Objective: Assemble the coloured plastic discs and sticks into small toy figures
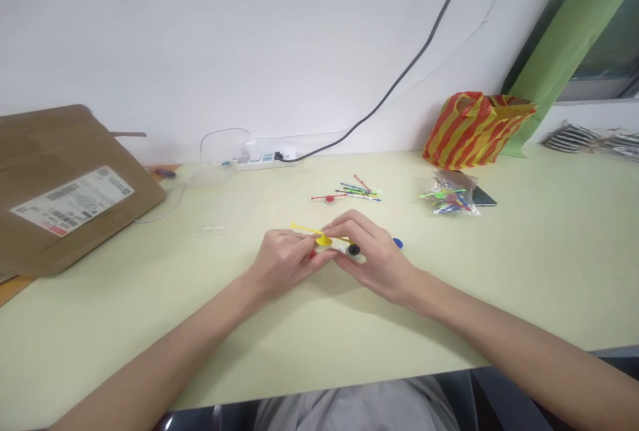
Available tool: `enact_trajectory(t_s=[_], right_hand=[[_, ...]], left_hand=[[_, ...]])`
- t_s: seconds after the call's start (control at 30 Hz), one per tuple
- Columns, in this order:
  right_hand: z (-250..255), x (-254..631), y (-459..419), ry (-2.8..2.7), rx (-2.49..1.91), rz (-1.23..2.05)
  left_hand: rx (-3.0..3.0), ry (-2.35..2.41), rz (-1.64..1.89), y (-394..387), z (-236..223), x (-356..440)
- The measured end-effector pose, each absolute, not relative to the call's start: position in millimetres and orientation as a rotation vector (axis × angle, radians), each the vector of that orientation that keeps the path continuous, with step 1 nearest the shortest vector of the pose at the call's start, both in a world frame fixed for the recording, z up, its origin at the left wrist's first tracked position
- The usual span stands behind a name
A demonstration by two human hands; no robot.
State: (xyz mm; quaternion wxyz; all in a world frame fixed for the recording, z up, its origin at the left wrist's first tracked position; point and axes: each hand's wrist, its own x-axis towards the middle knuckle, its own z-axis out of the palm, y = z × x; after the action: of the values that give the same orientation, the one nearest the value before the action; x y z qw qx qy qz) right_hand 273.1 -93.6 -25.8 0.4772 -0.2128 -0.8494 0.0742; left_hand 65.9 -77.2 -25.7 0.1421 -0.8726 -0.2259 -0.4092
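Note:
A thin yellow plastic arrow (305,228) with a small yellow disc (323,241) under it is between my two hands, just above the table. My left hand (285,259) pinches the disc at its left edge, its fingers curled. Thumb and fingertips of my right hand (374,255) close on the arrow from the other side. Near my right fingers are a black round piece (354,250) and a blue disc (397,243), the blue one partly behind the hand. A bit of a red piece (312,255) shows by my left thumb.
Beyond my hands lie several loose coloured arrows (360,190) and a red spinner (329,199). To the right are a clear bag of coloured pieces (449,197), a dark flat device (483,197) and a striped bag (474,128). A cardboard package (64,185) stands left; a power strip (264,161) lies by the wall.

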Motion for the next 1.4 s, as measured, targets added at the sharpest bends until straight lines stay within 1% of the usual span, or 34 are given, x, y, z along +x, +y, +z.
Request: enact_trajectory(t_s=[0.27, 0.53, 0.73, 0.87, 1.0, 1.1, 1.3, 1.4], right_hand=[[-21.5, 272.2, -95.4, -2.025, -0.561, 0.115], [-16.5, 276.7, -93.0, -2.018, -0.558, 0.097], [-15.3, 277.2, -86.7, -1.979, -0.570, 0.009], [-18.9, 294.5, -62.6, -1.928, -0.739, -0.064], [-23.8, 325.6, -31.2, -1.934, -1.044, 0.005], [-25.4, 333.8, -11.0, -2.030, -1.136, 0.112], [-13.5, 286.9, 26.3, -2.540, -0.817, 0.245], [-11.5, 266.6, 42.2, -2.677, -0.793, 0.190]], left_hand=[[-2.616, -0.643, -1.053, -80.3, -23.4, 64.7], [-2.683, -0.629, -1.044, -79.2, -23.2, 64.3], [-2.709, -0.710, -1.029, -80.0, -21.7, 63.2], [-2.699, -0.766, -1.014, -79.6, -19.2, 60.2], [-2.711, -0.775, -0.961, -81.5, -15.9, 59.6], [-2.702, -0.763, -0.945, -82.8, -17.1, 60.1], [-2.680, -0.795, -0.957, -79.8, -22.0, 57.6], [-2.669, -0.810, -0.965, -79.2, -21.0, 55.4]])
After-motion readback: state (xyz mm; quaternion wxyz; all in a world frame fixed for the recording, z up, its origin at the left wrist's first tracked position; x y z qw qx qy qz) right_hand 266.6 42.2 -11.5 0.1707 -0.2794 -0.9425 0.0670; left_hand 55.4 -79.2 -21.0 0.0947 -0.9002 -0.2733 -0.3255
